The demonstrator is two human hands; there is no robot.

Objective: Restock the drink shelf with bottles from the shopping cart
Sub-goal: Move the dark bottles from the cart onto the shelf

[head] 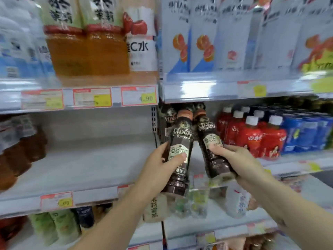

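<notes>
The left hand [160, 166] is gripping one coffee bottle [180, 150], fingers wrapped around its label. The right hand [239, 161] is gripping another coffee bottle [210, 141], tilted, before the shelf [81, 168].

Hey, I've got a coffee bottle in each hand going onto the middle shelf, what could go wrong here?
1. The left hand bottle and the right hand bottle lean toward each other at the necks; they may knock together.
2. The red bottles stand close to the right; the right-hand bottle could tip them.
3. The shelf above hangs low over the caps.
</notes>
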